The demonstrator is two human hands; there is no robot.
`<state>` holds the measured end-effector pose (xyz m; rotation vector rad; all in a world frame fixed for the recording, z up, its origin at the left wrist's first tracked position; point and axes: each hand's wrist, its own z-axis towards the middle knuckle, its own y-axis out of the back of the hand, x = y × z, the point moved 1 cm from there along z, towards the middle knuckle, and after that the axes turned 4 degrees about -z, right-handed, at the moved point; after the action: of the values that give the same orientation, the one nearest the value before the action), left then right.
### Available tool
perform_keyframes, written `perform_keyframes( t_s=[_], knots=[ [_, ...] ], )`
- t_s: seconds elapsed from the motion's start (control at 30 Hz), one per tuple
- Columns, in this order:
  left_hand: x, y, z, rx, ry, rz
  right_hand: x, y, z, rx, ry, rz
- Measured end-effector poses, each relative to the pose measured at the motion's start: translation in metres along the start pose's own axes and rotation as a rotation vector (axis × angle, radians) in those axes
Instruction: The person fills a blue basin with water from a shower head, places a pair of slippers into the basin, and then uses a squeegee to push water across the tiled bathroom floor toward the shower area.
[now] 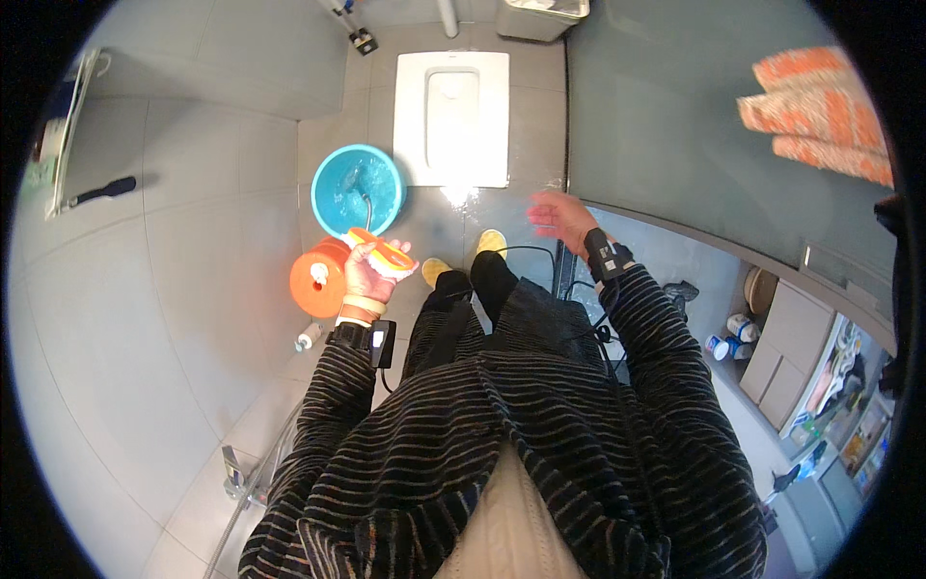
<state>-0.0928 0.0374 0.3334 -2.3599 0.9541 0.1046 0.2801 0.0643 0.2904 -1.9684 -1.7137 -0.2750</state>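
Note:
My left hand (362,281) is wrapped round an orange and white scrub brush (388,256), held just in front of a blue bucket (319,174). Water fills the lower part of that bucket, and a dark hose (367,208) runs down into it. Below my left hand, by the wall, sits an orange round container (307,287) with a small whitish thing on top. My right hand (565,220) is out to the right over the floor, fingers stretched and holding nothing. Ahead between the hands lies a white squat toilet (407,121).
A grey bin (535,19) stands at the far end. Orange and white towels (815,108) hang by the glass panel (675,106) on the right. A small bottle (309,337) stands by the left wall. The floor (529,172) looks wet beside the toilet.

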Motion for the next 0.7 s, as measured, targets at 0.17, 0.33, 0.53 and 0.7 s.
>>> perform_keyframes(
  t_s=[0.17, 0.33, 0.53, 0.7],
  knots=[
    [0.0, 0.008, 0.006, -0.021, -0.019, -0.069, 0.023, 0.0, 0.034, -0.061, -0.059, -0.007],
    [-0.005, 0.009, 0.001, -0.14, -0.026, -0.104, 0.043, -0.022, 0.053, 0.027, -0.092, -0.034],
    [-0.007, -0.005, -0.007, -0.197, -0.078, -0.108, 0.059, -0.015, 0.037, 0.082, -0.079, 0.023],
    [-0.008, -0.009, -0.017, -0.283, -0.125, -0.102, 0.061, -0.004, 0.017, 0.076, -0.079, 0.103]
  ],
)
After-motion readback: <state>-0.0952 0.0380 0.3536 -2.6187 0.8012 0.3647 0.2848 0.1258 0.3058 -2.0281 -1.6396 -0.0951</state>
